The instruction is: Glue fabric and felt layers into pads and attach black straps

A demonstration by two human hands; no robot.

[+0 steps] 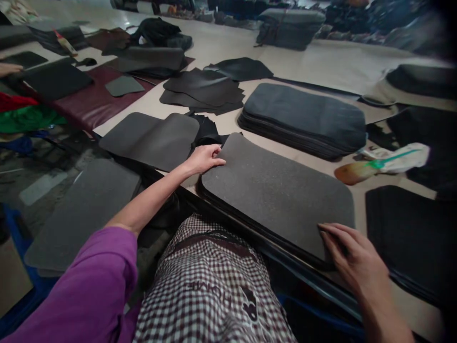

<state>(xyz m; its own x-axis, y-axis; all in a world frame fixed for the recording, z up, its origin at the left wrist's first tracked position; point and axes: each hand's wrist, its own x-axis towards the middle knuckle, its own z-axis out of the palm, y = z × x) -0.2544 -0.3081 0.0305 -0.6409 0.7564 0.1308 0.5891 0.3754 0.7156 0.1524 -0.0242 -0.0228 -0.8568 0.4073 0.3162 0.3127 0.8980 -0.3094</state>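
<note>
A stack of dark grey rounded panels point(278, 190) lies along the table's near edge in front of me. At its left end, my left hand point(207, 158) has its thumb and fingers curled close together by the panel's edge; whether they hold anything is hidden. My right hand point(352, 250) pinches the near right corner of the top panel between thumb and fingers. Left of my left hand lies a wavy dark panel point(150, 138), with black scraps point(207, 128) beside it. Behind the stack sits a thicker pile of black panels point(303, 116).
A brush with a brown, glue-like tip point(352, 172) and a cloth-wrapped handle lies at the right, near another black stack point(410, 238). Irregular leather pieces point(203, 90) are farther back. Large grey panels point(85, 214) stand low at the left. Another person's hand point(10, 69) shows at the far left.
</note>
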